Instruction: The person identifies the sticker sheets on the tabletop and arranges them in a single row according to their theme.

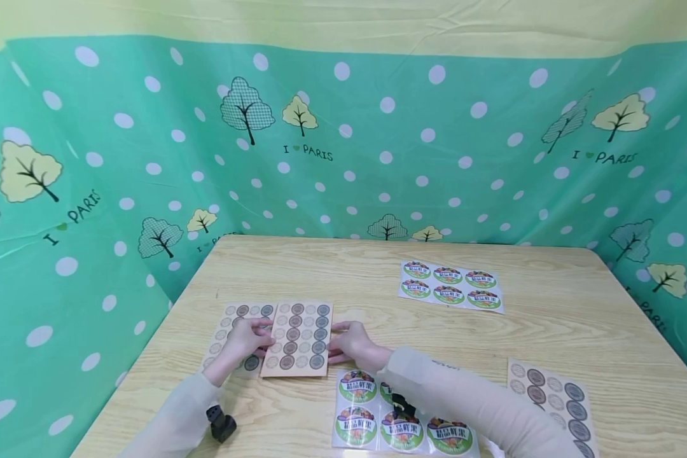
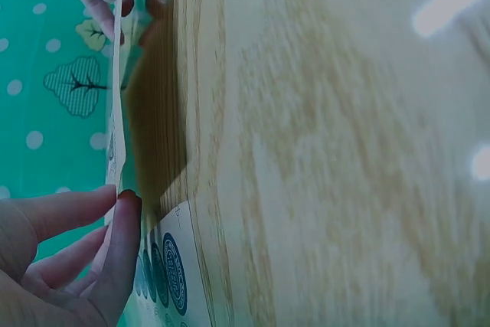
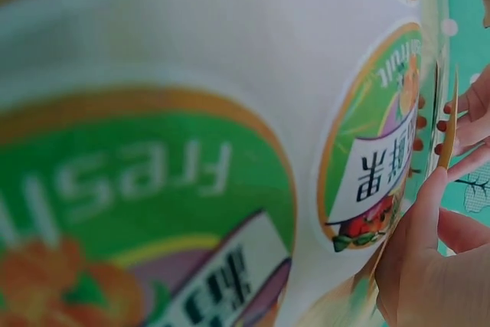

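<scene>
A tan sheet of round stickers [image 1: 305,337] is held up between both hands, a little above the table. At its left edge, my left hand [image 1: 242,343] pinches it between thumb and fingers; the left wrist view shows this sheet edge-on, with a shadow under it. My right hand [image 1: 356,345] pinches the opposite edge, its fingers partly behind the sheet. Another sheet of round stickers [image 1: 222,322] lies flat below and beside the left hand, partly covered by the hand and the raised sheet.
Beneath the right forearm lies a sheet of fruit label stickers [image 1: 356,426], partly hidden. A second fruit label sheet [image 1: 449,286] lies farther back. At the right is another round sticker sheet [image 1: 555,401], partly behind the sleeve. A green dotted cloth [image 1: 412,152] hangs behind the wooden table [image 1: 549,305].
</scene>
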A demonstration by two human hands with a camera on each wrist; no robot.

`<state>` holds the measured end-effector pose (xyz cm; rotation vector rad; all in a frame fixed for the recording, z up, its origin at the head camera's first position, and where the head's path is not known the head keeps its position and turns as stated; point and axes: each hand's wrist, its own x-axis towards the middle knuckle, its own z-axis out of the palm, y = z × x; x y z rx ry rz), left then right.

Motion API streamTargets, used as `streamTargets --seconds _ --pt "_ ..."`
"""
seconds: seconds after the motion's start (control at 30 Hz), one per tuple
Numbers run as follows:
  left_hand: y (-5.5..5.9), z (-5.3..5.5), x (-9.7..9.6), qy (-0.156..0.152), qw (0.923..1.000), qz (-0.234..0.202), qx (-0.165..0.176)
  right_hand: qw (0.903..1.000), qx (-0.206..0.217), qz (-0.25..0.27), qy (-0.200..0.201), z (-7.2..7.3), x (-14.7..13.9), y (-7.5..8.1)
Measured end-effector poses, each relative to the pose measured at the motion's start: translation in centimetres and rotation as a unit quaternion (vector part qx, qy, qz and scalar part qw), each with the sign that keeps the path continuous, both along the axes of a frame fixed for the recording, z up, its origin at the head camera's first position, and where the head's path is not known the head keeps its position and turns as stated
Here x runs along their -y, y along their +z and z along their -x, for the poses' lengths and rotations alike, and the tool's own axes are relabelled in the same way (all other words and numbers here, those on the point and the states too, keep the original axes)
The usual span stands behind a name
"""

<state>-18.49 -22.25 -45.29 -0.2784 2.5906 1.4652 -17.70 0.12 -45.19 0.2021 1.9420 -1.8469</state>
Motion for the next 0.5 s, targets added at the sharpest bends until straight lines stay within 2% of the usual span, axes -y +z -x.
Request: streamTargets --seconds 0.3,0.5 --pt "0.36 -0.17 -0.19 -0.006 0.9997 0.025 -0.001 1.0000 -0.006 0.002 -0.006 -0.04 0.22 -0.09" --pt "0.11 -0.07 -0.08 -0.007 0.9994 0.034 -0.004 0.9999 -0.012 -0.009 -0.005 -0.02 0.55 -0.28"
